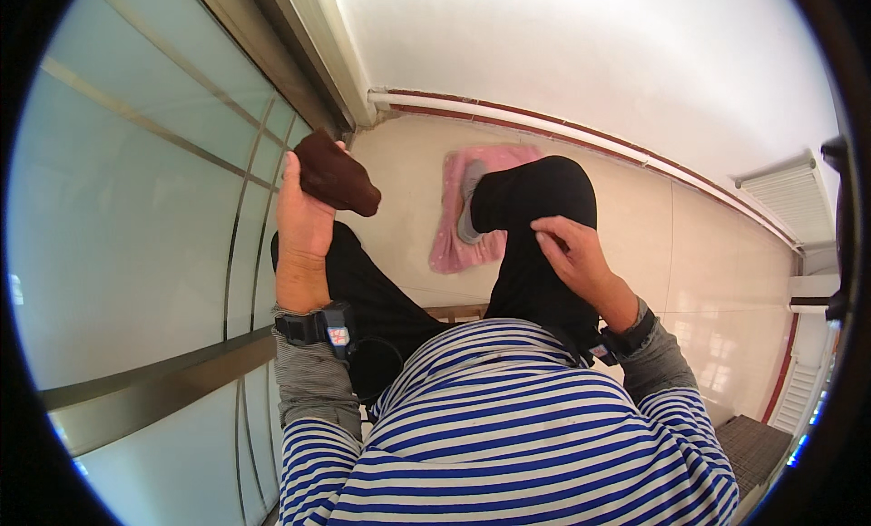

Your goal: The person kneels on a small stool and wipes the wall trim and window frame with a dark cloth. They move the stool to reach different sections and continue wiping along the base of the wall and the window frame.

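My left hand is raised beside the frosted glass door, palm up. It holds a dark brown piece of cloth, bunched up and possibly a sock, which covers most of the fingers. Over my right thigh, my right hand hangs loosely bent with nothing in it, and a small gap shows between thumb and fingers. A foot in a grey sock rests on a pink cloth spread on the floor. Black trousers cover both legs.
At the left stands a metal-framed frosted glass door. A white pipe runs along the base of the white wall. To the right are a white radiator and a woven brown surface. Pale tiles make up the floor.
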`<state>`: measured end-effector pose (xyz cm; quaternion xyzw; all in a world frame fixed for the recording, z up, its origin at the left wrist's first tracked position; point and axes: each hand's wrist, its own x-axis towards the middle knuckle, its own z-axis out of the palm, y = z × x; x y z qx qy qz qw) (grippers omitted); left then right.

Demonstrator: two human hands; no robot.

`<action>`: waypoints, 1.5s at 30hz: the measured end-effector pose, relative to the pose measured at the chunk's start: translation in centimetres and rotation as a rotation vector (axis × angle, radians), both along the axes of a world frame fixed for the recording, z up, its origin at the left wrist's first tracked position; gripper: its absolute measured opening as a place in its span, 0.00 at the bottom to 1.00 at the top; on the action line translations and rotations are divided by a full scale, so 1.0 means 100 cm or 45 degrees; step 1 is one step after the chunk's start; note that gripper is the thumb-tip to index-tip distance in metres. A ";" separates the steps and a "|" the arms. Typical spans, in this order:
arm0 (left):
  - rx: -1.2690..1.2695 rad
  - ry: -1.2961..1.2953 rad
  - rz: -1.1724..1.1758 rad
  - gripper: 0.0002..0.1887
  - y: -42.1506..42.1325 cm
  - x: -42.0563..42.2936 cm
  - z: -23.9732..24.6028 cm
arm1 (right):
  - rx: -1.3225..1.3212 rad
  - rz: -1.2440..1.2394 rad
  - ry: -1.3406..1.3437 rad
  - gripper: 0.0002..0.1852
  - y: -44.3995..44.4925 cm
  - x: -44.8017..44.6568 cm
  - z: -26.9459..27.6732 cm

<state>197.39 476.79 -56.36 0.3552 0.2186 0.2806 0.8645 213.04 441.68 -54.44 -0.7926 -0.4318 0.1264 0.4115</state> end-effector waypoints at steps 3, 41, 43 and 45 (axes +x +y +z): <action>0.014 0.007 -0.126 0.29 -0.013 0.016 -0.004 | 0.022 -0.032 0.175 0.14 0.050 0.004 0.000; 0.210 0.807 -0.402 0.22 0.085 0.081 -0.069 | -0.764 -0.667 -0.193 0.21 0.171 0.344 -0.401; 0.203 0.777 -0.394 0.22 0.091 0.080 -0.069 | -0.796 -0.639 -0.168 0.24 0.218 0.327 -0.412; 0.202 0.774 -0.371 0.23 0.098 0.076 -0.066 | -0.667 -0.598 -0.082 0.25 0.259 0.310 -0.416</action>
